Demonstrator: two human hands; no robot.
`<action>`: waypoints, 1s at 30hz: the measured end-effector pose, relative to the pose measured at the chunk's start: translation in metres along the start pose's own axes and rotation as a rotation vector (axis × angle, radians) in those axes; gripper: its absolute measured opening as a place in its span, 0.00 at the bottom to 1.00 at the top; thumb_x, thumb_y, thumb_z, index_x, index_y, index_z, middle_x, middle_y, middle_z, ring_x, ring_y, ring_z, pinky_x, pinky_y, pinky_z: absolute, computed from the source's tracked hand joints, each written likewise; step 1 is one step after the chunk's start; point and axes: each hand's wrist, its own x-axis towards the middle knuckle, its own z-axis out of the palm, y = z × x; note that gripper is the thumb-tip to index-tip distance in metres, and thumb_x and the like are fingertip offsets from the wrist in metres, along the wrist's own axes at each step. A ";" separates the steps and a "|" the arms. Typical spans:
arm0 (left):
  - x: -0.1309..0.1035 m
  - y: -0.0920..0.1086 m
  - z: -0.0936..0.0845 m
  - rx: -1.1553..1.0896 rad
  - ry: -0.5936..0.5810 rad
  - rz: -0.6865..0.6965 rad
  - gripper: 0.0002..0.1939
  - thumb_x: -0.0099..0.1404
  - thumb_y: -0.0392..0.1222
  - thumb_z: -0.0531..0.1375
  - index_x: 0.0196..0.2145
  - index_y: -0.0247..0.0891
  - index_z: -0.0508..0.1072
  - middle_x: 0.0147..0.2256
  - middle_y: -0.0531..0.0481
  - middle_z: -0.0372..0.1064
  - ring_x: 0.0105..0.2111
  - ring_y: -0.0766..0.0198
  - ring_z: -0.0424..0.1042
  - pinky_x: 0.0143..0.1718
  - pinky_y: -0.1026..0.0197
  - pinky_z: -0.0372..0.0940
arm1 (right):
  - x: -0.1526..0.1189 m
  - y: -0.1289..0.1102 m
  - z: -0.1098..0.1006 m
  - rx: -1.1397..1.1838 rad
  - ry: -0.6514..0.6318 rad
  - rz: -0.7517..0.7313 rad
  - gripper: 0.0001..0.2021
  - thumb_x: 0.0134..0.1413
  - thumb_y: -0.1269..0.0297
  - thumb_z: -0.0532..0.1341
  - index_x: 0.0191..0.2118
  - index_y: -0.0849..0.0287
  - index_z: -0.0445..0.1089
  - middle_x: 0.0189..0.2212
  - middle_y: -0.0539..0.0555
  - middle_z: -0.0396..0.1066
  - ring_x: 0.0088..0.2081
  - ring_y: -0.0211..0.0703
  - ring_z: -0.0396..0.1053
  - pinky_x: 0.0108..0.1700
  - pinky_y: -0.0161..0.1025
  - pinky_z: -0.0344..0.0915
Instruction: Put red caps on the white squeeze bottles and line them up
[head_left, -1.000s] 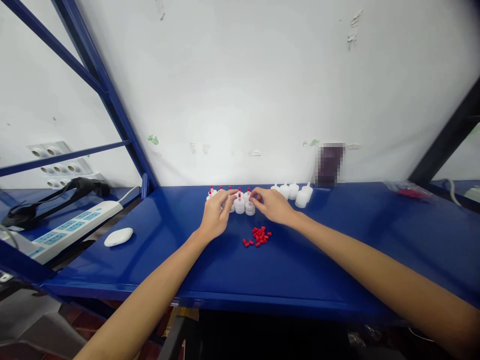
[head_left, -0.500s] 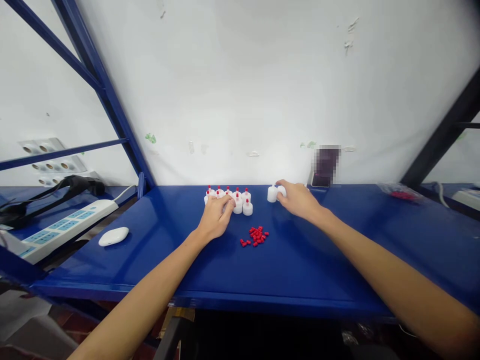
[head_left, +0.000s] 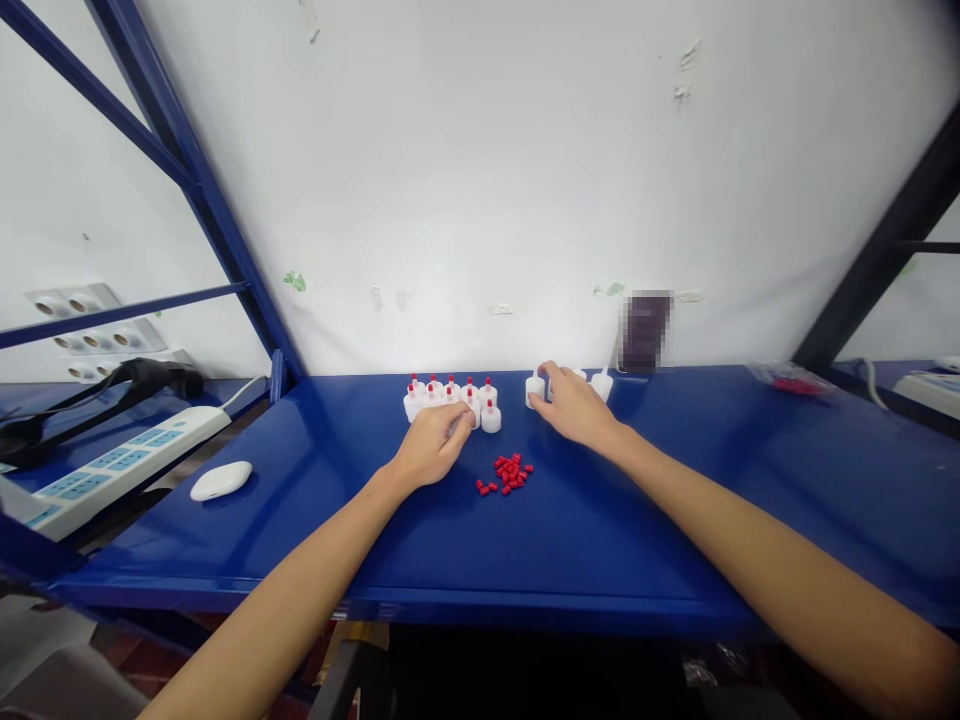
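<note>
White round caps with red tips [head_left: 491,416] stand in rows on the blue table [head_left: 600,540]. My left hand [head_left: 435,445] is at the front of these rows, thumb and fingers closed near one cap; whether it pinches anything is hidden. To the right, my right hand [head_left: 571,402] has its thumb and fingers around a white cap without a red tip [head_left: 535,391]. More white caps [head_left: 601,384] stand behind and beside that hand. Small red pieces [head_left: 513,472] lie in a loose pile between the hands, nearer the front edge.
A white oval case [head_left: 221,481] and a power strip [head_left: 127,465] lie at the left. A phone-like dark object [head_left: 643,333] leans on the wall. A clear bag with red pieces [head_left: 795,382] is at the back right. Blue frame posts rise at both sides.
The view has shifted slightly. My right hand has moved a little left, now at a single white cap, and more white caps show beside it. My left hand has shifted slightly towards the front.
</note>
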 end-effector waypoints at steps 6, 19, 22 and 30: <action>0.000 0.003 0.000 -0.048 -0.003 0.028 0.17 0.74 0.45 0.45 0.35 0.36 0.68 0.29 0.52 0.65 0.29 0.66 0.63 0.34 0.62 0.57 | -0.003 -0.001 0.006 0.031 0.007 -0.068 0.27 0.61 0.62 0.55 0.64 0.59 0.53 0.47 0.64 0.69 0.41 0.52 0.71 0.42 0.44 0.64; 0.000 0.003 0.000 -0.009 -0.014 0.101 0.13 0.72 0.43 0.49 0.34 0.37 0.70 0.32 0.49 0.67 0.34 0.62 0.66 0.40 0.59 0.61 | -0.006 0.000 0.017 -0.067 -0.020 -0.233 0.17 0.57 0.66 0.58 0.53 0.54 0.61 0.47 0.58 0.62 0.34 0.44 0.68 0.35 0.41 0.63; 0.000 0.002 0.001 -0.021 -0.014 0.066 0.13 0.72 0.42 0.48 0.37 0.37 0.70 0.33 0.49 0.69 0.34 0.62 0.67 0.39 0.59 0.62 | -0.008 0.001 0.020 0.022 -0.031 -0.269 0.18 0.57 0.68 0.59 0.53 0.56 0.58 0.47 0.58 0.62 0.35 0.44 0.67 0.38 0.42 0.64; -0.001 0.003 0.002 -0.073 -0.029 0.038 0.14 0.72 0.42 0.47 0.50 0.39 0.67 0.41 0.47 0.71 0.37 0.62 0.69 0.42 0.59 0.63 | -0.009 -0.002 0.029 0.194 0.022 -0.287 0.18 0.56 0.71 0.58 0.52 0.55 0.59 0.44 0.55 0.62 0.31 0.40 0.65 0.39 0.42 0.67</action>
